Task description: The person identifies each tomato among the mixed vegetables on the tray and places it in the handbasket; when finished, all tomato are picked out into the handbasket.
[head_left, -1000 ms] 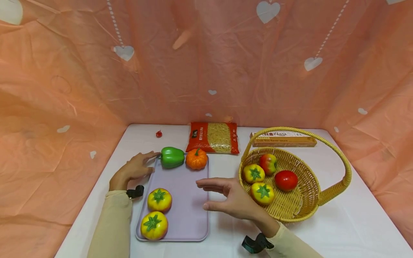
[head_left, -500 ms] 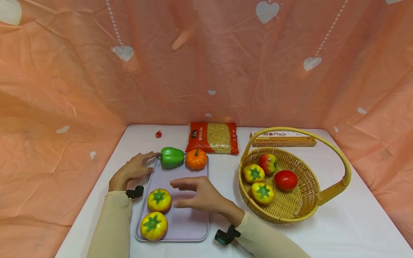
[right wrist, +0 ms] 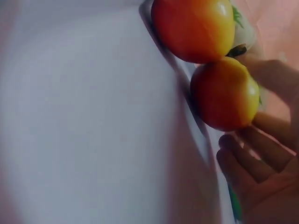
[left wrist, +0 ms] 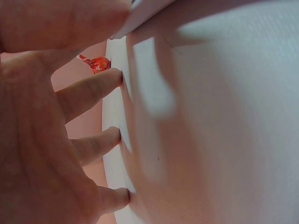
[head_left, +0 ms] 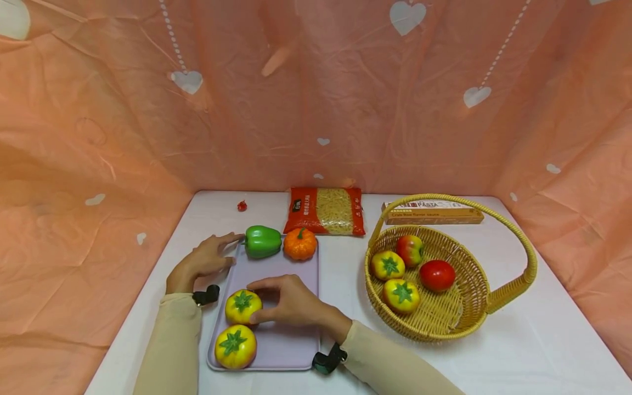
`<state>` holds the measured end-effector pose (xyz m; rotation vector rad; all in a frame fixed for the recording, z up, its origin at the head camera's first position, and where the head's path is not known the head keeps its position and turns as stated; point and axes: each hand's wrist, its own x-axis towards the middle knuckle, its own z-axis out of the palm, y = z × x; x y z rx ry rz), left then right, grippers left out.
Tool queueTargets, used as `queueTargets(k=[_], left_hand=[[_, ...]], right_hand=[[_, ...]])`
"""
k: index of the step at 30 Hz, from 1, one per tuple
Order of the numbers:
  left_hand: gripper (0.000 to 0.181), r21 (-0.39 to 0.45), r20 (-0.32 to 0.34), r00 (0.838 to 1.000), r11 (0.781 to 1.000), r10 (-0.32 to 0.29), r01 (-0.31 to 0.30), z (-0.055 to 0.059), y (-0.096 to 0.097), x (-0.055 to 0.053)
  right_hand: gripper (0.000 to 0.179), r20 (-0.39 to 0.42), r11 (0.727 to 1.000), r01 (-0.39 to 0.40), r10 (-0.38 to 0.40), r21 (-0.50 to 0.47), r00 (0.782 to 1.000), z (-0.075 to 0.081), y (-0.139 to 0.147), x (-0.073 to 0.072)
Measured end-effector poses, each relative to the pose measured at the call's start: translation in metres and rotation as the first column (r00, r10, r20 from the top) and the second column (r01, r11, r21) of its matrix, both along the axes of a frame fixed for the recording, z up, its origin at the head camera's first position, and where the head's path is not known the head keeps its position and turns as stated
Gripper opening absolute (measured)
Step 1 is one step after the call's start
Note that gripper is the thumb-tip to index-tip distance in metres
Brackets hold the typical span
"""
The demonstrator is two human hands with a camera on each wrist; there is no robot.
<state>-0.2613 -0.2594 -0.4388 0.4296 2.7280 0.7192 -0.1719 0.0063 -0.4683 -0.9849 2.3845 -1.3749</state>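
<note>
My right hand [head_left: 295, 300] reaches over the lilac tray [head_left: 288, 351], thumb and index finger on either side of a yellow-and-red tomato [head_left: 242, 306] with a green star-shaped top. The right wrist view shows that tomato [right wrist: 224, 95] between thumb and fingers. A second, similar tomato [head_left: 236, 346] sits against it nearer the tray's front. My left hand [head_left: 206, 258] rests at the tray's left edge with extended fingers, the index fingertip beside a green bell pepper [head_left: 263, 241]. In the left wrist view its fingertips [left wrist: 112, 135] meet the white tabletop. A small orange pumpkin [head_left: 300, 244] stands beside the pepper.
At right stands a wicker basket [head_left: 446, 329] with a tall handle, holding several fruits, among them a red one [head_left: 437, 276]. Behind the tray lie a pasta bag [head_left: 324, 211] and a small red object [head_left: 242, 206]. A pasta box [head_left: 434, 216] is behind the basket.
My right hand has moved left from beside the basket to the farther tomato on the tray, its thumb and fingers closing in around it. My left hand has stayed put.
</note>
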Motion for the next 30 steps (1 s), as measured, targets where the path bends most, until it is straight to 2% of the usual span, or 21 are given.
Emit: queueTargets(k=[7,13,21,26,30], left_hand=[[0.07,-0.002,-0.017,1.0,1.0,-0.013,0.013,0.002,-0.001,0.0],[0.069,-0.004,-0.016,1.0,1.0,-0.009,0.009,0.001,0.0,0.001],[0.07,0.005,-0.004,1.0,1.0,0.0,0.0,0.0,-0.001,0.001],[0.07,0.007,0.016,1.0,1.0,0.02,-0.02,0.001,0.0,0.002],[0.07,0.014,0.017,0.999,1.0,0.027,-0.027,0.001,0.0,0.003]], right_hand=[[0.057,-0.01,0.999,-0.002,0.002,0.04,1.0,-0.001,-0.004,0.0],[0.061,-0.038,0.999,-0.029,0.03,0.034,0.999,-0.001,-0.007,0.003],[0.055,-0.048,1.0,-0.009,0.01,0.006,0.999,-0.003,-0.005,0.007],[0.055,-0.025,1.0,0.009,-0.009,-0.018,1.0,-0.003,0.004,0.008],[0.055,0.046,0.998,0.027,-0.025,-0.049,0.999,0.003,0.015,0.01]])
